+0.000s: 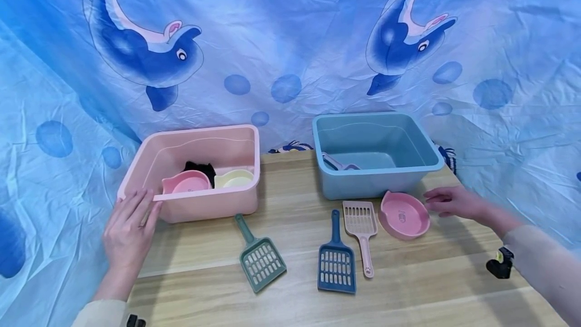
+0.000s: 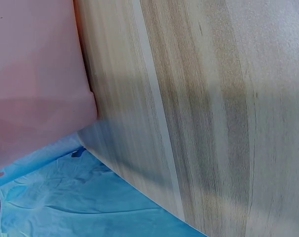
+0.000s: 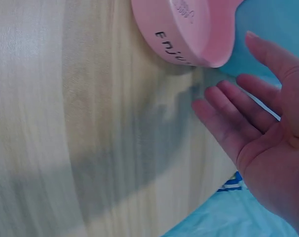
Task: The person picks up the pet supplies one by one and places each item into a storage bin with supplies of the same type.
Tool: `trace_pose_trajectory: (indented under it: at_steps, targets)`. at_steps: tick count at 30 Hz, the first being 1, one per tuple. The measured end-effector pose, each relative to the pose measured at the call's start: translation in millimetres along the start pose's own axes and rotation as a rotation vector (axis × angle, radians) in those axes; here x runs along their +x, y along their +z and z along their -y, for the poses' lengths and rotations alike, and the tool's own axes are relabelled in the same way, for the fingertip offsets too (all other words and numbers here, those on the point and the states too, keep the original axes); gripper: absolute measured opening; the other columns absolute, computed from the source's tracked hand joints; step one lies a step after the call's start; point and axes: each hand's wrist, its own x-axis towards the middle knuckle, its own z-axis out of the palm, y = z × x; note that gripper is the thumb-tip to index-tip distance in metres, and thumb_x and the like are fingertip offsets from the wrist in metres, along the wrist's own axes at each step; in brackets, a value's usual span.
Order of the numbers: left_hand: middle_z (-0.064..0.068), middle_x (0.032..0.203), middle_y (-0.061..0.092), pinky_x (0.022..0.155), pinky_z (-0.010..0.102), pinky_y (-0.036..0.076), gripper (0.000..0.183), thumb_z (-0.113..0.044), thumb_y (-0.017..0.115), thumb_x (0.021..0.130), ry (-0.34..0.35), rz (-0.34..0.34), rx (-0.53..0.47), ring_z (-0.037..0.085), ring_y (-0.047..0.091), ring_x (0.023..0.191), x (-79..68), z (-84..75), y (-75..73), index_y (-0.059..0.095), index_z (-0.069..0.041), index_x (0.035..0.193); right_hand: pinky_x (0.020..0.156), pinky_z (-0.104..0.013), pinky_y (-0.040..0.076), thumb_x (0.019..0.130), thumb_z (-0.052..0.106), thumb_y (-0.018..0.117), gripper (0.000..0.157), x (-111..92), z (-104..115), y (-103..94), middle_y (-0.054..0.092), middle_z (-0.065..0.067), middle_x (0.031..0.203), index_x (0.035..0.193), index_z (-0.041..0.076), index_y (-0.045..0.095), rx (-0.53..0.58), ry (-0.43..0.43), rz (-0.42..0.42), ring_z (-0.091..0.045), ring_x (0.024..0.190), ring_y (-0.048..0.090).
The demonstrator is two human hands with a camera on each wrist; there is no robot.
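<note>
Loose pink dish, right of centre

Pink dish [image 1: 405, 216] sits on the counter [image 1: 190, 286], right of centre in the head frame, just in front of the blue bin [image 1: 358, 183]. Looks like moulded plastic or glazed ceramic; weight uncertain. Probably stiff, smooth, a little slippery if damp; chips possible if ceramic. Best hold: thumb inside, fingers under the outer wall, on the right side.

Right hand [image 1: 454, 202]: beside the dish, nothing held; thumb well spread from relaxed fingers. Left hand [image 1: 129, 228]: lower left, nearly straight fingers resting on the rim of the pink bin [image 1: 209, 208]; the bin looks light, with walls that may flex.

Hard to make out: lettering on the dish wall, cut off past "Enjo". Black piece [image 1: 206, 170] in the bin, half hidden by the pink bowl [image 1: 188, 183]. Lilac scoop [image 1: 336, 162] partly behind the blue rim. Left wrist view barely catches its hand.
</note>
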Motion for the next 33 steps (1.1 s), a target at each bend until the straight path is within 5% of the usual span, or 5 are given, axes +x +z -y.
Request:
trace_pose_trajectory:
  at_steps: [7, 33]
  targets:
    - [0.023, 0.124, 0.075, 0.121, 0.057, 0.043, 0.054, -0.051, 0.06, 0.107, -0.011, 0.016, -0.001, 0.051, 0.069, 0.116, 1.1, -1.0, 0.2, 0.079, -0.002, 0.123, 0.092, -0.048, 0.065, 0.106, 0.024, 0.069, 0.066, 2, -14, 8.5, 0.067, -0.03, 0.135, 0.15, -0.017, 0.043, 0.127, 0.08, 0.003, -0.028, 0.113, 0.072]
    - [0.022, 0.125, 0.075, 0.122, 0.056, 0.042, 0.039, -0.019, 0.079, 0.091, -0.03, 0.027, -0.004, 0.05, 0.069, 0.118, 1.1, -1.5, 0.4, 0.078, -0.004, 0.126, 0.094, -0.042, 0.065, 0.106, 0.019, 0.068, 0.058, 22, -31, 26.7, 0.06, -0.032, 0.141, 0.148, -0.015, 0.047, 0.19, 0.095, 0.004, -0.025, 0.112, 0.069]
